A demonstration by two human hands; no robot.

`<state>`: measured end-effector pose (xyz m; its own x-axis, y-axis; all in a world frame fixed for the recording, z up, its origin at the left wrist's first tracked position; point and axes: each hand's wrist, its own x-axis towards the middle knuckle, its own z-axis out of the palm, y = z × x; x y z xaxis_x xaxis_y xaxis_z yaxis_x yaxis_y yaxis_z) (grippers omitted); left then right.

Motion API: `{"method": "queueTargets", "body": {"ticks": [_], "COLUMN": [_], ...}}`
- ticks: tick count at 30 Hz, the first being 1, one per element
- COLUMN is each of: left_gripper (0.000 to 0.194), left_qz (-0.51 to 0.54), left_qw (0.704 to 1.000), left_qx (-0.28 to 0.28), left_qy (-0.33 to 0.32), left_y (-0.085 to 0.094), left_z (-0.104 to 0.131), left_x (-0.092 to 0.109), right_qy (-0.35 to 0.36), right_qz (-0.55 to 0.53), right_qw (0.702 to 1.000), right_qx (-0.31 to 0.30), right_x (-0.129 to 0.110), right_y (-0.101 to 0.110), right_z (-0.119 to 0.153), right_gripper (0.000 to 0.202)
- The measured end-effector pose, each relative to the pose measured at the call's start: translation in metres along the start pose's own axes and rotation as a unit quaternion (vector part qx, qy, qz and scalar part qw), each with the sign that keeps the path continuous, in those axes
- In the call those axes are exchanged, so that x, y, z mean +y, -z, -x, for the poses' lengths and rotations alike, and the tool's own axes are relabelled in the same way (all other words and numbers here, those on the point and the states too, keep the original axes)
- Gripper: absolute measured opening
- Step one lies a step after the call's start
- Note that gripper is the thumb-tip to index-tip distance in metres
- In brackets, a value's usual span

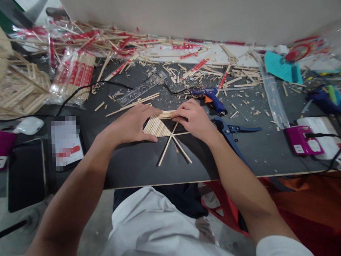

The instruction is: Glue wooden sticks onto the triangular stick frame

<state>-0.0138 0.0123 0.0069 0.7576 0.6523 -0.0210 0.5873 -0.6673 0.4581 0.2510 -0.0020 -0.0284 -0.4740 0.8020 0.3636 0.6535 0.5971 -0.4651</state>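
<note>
A star-shaped frame of pale wooden sticks lies flat on the dark table in front of me. One of its wedges, on the left, is filled with cut sticks laid side by side. My left hand grips this left side, with the thumb at its near edge and the fingers at the far edge. My right hand is closed in a pinch on a short wooden stick along the far edge of the frame. Its fingertips partly hide the stick's right end.
Behind my hands lie a blue glue gun, a clear stencil ruler and scattered stick offcuts. Blue cutters sit by my right forearm. Phones, packed chopsticks and a black cable are at left; a purple box is at right.
</note>
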Motion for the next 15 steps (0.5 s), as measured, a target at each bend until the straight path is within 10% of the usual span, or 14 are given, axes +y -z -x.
{"method": "queueTargets", "body": {"ticks": [15], "left_gripper": [0.064], "left_qz": [-0.005], "left_qw": [1.000], "left_qx": [-0.002], "left_qy": [-0.008], "left_y": [-0.002], "left_z": [0.002], "left_x": [-0.005], "right_qy": [-0.081], "right_qz": [0.025], "right_qw": [0.995], "right_qx": [0.055], "right_x": [-0.002], "right_y": [0.027], "right_z": [0.003], "right_gripper": [0.014]}}
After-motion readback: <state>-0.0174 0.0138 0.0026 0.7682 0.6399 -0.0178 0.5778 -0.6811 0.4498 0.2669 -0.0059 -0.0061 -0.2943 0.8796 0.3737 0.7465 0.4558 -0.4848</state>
